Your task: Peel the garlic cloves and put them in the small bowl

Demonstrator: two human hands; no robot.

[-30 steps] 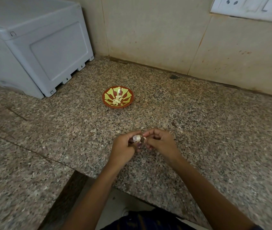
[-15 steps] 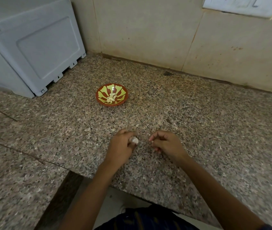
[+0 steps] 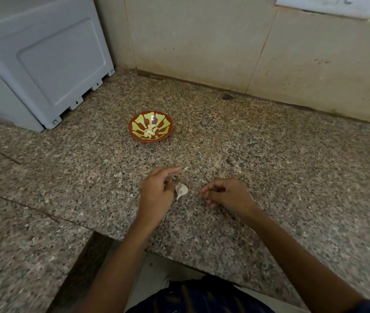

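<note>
Papery white garlic clove [image 3: 181, 190] sits in the left hand [image 3: 157, 195], well short of the red-and-yellow patterned small bowl [image 3: 150, 129]. Fingers curl round it. Right hand [image 3: 227, 195] loosely curled, empty. Light, slippery; pinch its fat middle.

Between the hands [image 3: 193, 193] and the small bowl [image 3: 150, 129] the granite worktop [image 3: 270, 177] lies bare, with open surface also to the right, while the grey appliance [image 3: 41, 64] blocks the far left and the tiled wall [image 3: 202, 41] bounds the rear.
</note>
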